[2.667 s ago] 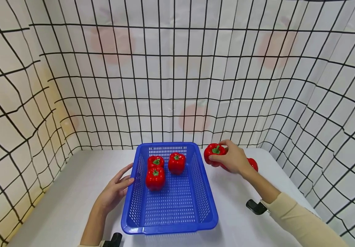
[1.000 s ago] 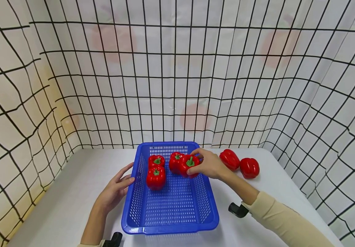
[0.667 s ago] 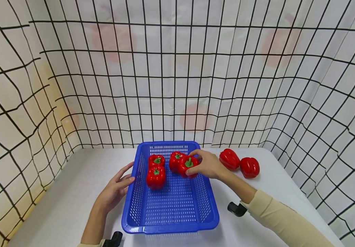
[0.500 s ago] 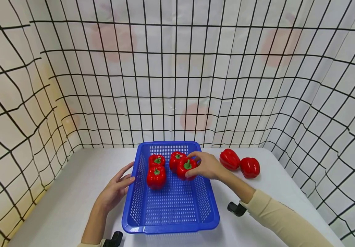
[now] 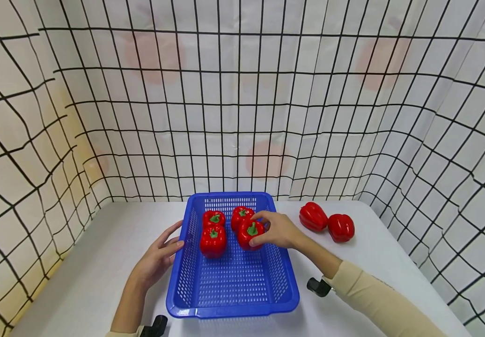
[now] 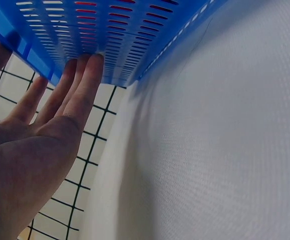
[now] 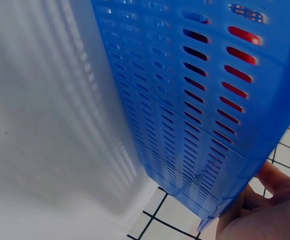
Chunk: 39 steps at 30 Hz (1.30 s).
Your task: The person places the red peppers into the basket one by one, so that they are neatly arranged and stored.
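A blue perforated basket (image 5: 231, 312) stands on the white surface with several red bell peppers in it. My right hand (image 5: 279, 230) reaches over its right rim and pinches a bell pepper (image 5: 251, 234) between thumb and fingers, inside the basket and right beside another bell pepper (image 5: 241, 215). Along the left half of the basket, one bell pepper (image 5: 213, 242) sits in front of another bell pepper (image 5: 214, 218). My left hand (image 5: 157, 258) lies against the basket's left side; in the left wrist view its straight fingers (image 6: 85, 92) touch the outer wall below the rim.
Two red bell peppers lie outside on the right: one bell pepper (image 5: 313, 216) is tipped over, with a second bell pepper (image 5: 341, 228) next to it. A black wire grid (image 5: 238, 133) encloses the back and sides of the white table (image 5: 112, 262).
My right hand has carried the bell pepper from the table on the right into the basket, then shifted it slightly left and toward me. The left hand has stayed at the basket's side.
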Each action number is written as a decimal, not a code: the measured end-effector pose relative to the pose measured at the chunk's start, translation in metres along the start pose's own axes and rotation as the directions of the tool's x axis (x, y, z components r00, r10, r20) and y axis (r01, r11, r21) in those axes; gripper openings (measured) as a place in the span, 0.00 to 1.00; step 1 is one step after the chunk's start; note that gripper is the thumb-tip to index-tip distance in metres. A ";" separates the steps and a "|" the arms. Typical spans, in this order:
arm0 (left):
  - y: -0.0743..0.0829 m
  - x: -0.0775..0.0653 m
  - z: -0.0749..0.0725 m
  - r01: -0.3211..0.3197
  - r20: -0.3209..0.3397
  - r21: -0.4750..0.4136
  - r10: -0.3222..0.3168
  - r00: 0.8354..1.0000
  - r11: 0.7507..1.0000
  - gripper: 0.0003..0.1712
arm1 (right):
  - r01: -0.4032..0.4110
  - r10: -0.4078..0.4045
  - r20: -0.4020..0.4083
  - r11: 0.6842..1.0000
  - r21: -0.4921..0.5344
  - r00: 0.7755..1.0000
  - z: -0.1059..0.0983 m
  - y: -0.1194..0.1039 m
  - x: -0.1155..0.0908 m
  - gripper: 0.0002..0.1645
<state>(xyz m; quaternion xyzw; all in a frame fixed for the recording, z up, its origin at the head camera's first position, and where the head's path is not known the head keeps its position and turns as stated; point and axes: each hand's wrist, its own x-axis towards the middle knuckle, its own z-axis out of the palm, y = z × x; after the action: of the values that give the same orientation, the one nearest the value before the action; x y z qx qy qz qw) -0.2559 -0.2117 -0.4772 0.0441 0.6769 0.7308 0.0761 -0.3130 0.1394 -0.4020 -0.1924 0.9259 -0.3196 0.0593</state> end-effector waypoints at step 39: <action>-0.001 -0.002 0.000 -0.002 0.006 0.010 0.002 1.000 1.000 0.42 | 0.015 -0.032 -0.069 0.971 -0.240 0.997 0.024 0.000 -0.002 0.42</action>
<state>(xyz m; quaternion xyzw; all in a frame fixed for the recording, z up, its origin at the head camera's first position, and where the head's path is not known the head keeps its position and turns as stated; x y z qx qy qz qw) -0.2544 -0.2123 -0.4779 0.0470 0.6804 0.7272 0.0772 -0.3056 0.1263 -0.4210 -0.1974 0.9569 -0.2131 -0.0019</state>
